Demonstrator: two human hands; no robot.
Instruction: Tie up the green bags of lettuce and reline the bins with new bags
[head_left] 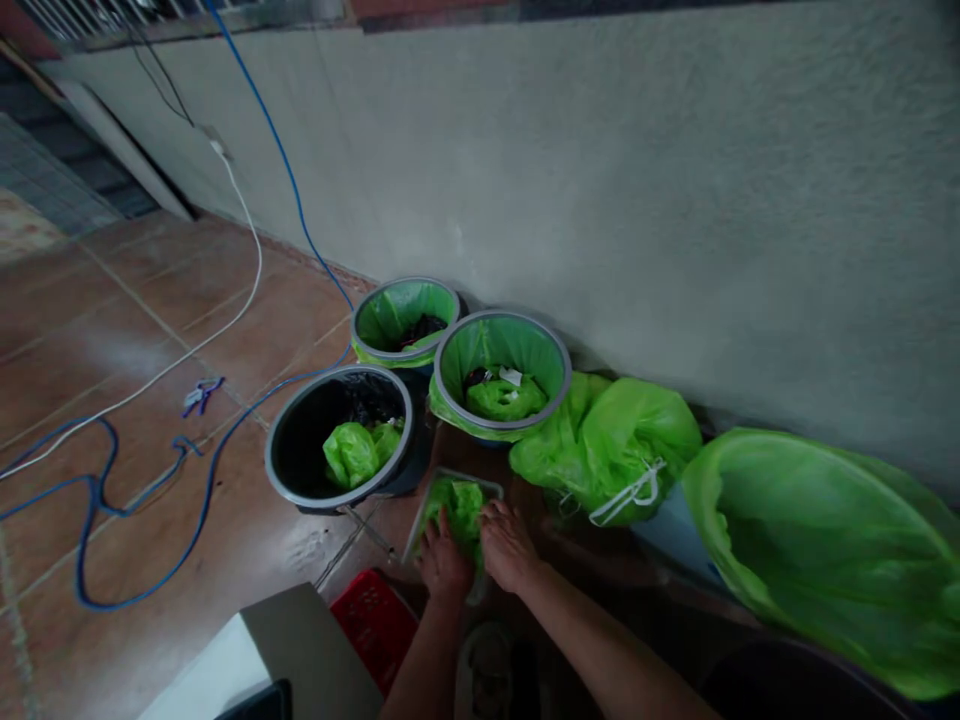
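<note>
Two bare hands work at a shallow, translucent plastic tray (492, 488) on the brown tiled floor (247, 565), with a crumpled bright-green plastic bag (459, 505) inside it. The left hand (444, 558) lies over the bag's near left part, its fingers slightly parted and touching the film; whether they pinch a fold, I cannot tell. The right hand (510, 545) is at the bag's right edge, by the tray's side, fingers bent inward; its grip is hidden too.

Beyond the tray stand three round, grey-rimmed bins: a black-lined one (296, 450) at left holding a green bundle (352, 455), and two green-lined ones, a rear bin (382, 312) and a nearer bin (486, 345), both with rubbish inside. To the right, a full green plastic sack (637, 425) with white ties sits beside a large green-lined container (832, 555). A red perforated plastic basket (375, 622) lies near the left forearm.
</note>
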